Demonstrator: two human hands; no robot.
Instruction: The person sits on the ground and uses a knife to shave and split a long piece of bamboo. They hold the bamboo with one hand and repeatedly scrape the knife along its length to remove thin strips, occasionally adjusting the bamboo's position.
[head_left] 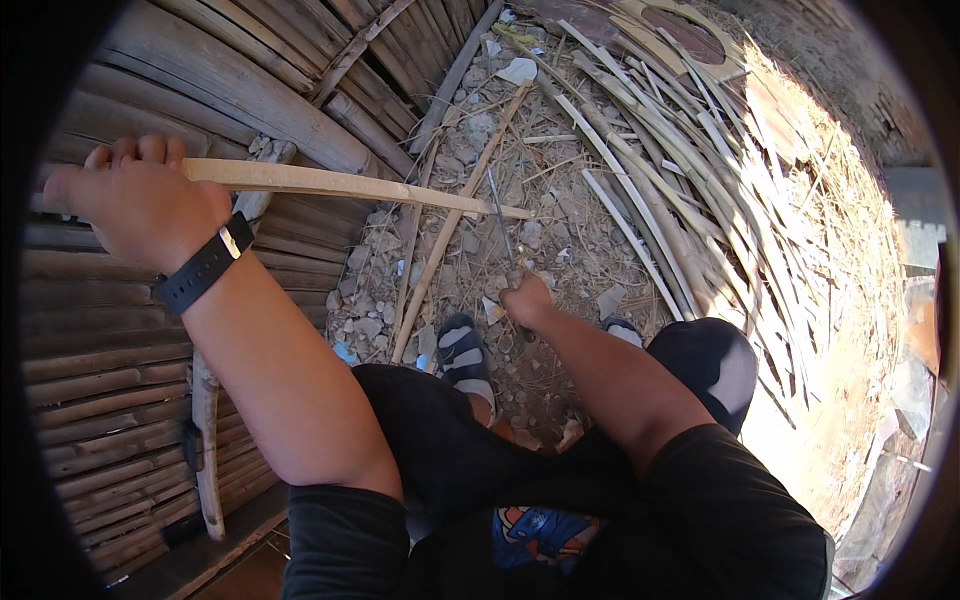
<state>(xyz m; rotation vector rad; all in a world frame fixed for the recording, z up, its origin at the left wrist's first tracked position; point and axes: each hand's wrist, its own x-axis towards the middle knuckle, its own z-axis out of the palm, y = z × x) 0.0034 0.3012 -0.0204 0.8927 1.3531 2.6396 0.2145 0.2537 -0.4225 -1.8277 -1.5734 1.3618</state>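
My left hand (pixel 150 205), raised at the far left with a dark watch strap on the wrist, is closed around one end of a long pale bamboo strip (pixel 330 181). From there the strip slopes down to the right, its far end over the rubble. My right hand (pixel 527 300) is wrapped around the handle of a long, narrow knife (pixel 503 226) in front of my feet. The blade points away from me and crosses the strip close to its far end. Whether the edge touches the strip I cannot tell.
A bamboo slat wall (pixel 110 345) runs along my left. Split bamboo strips (pixel 690 185) lie heaped at the right. Another narrow strip (pixel 450 235) slants across the stony ground (pixel 375 300). My sandalled foot (pixel 465 352) stands close below the knife.
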